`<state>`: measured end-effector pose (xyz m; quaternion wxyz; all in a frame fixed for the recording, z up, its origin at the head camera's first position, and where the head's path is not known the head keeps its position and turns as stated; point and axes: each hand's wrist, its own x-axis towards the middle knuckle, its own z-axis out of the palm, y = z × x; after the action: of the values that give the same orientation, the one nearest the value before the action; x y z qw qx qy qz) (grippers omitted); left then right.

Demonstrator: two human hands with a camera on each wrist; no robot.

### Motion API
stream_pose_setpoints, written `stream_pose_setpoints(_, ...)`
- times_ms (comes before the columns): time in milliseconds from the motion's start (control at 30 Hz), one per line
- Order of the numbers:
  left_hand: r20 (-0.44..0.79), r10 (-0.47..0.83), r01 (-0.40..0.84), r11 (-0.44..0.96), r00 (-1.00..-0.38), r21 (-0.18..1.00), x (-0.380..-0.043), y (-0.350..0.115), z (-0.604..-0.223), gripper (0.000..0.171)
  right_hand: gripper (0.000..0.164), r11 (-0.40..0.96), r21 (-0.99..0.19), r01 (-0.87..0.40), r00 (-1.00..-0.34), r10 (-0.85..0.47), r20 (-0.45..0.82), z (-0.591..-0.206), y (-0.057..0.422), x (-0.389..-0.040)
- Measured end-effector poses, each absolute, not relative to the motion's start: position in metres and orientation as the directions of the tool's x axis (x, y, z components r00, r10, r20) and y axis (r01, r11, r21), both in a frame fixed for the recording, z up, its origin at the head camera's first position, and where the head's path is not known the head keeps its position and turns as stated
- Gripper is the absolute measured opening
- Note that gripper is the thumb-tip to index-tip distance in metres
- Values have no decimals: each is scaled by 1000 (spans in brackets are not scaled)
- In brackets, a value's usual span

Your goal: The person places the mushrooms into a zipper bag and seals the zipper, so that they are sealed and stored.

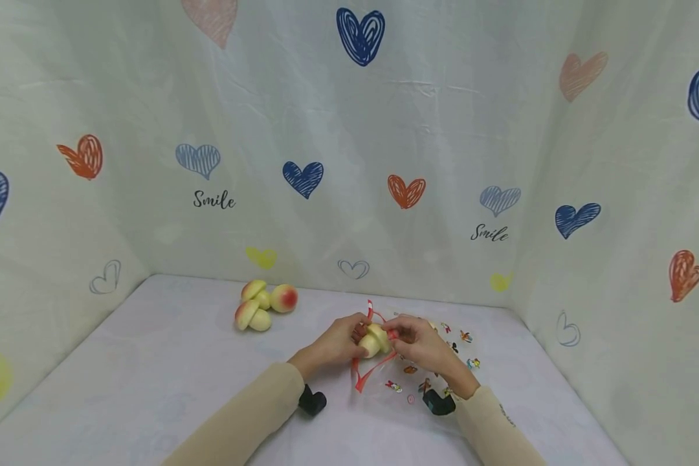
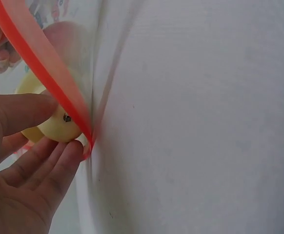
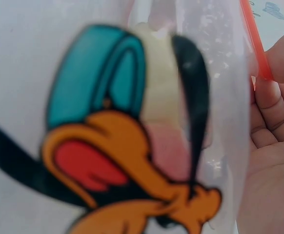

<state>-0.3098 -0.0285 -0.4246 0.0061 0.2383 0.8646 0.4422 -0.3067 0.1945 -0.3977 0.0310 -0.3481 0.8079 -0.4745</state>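
In the head view my left hand pinches a pale yellow toy mushroom between thumb and fingers. It is at the mouth of a clear plastic bag with cartoon prints and a red edge. My right hand pinches the red edge on the other side. In the left wrist view, the thumb and fingers of my left hand hold the mushroom's rounded stem, a small dark mark on its end. In the right wrist view a blurred yellow and pink shape shows through the printed bag.
At the back left of the white table, two more toy mushrooms lie beside a round yellow and red piece. A white curtain with printed hearts encloses the back and sides. Black wrist mounts sit under the forearms.
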Motion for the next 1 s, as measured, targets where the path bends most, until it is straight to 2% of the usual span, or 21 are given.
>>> stream_pose_setpoints(200, 190, 420, 404, 509, -887, 760, -312, -23, -423, 48, 35, 322, -786, -527, -764, -585, 272, -397, 195, -307)
stream_pose_setpoints(433, 159, 414, 383, 542, -896, 748, -313, -20, -424, 49, 34, 352, -780, -517, -769, -592, 242, -374, 188, -287)
stream_pose_setpoints(567, 180, 430, 418, 557, -884, 718, -311, -21, -422, 52, 34, 335, -787, -519, -767, -589, 255, -373, 187, -287)
stream_pose_setpoints(767, 209, 425, 439, 568, -881, 696, -311, -23, -423, 43, 33, 323, -782, -533, -756, -597, 269, -372, 187, -286)
stream_pose_setpoints(1000, 216, 432, 439, 526, -876, 729, -312, -23, -424, 37, 34, 333, -781, -529, -766, -584, 270, -386, 190, -297)
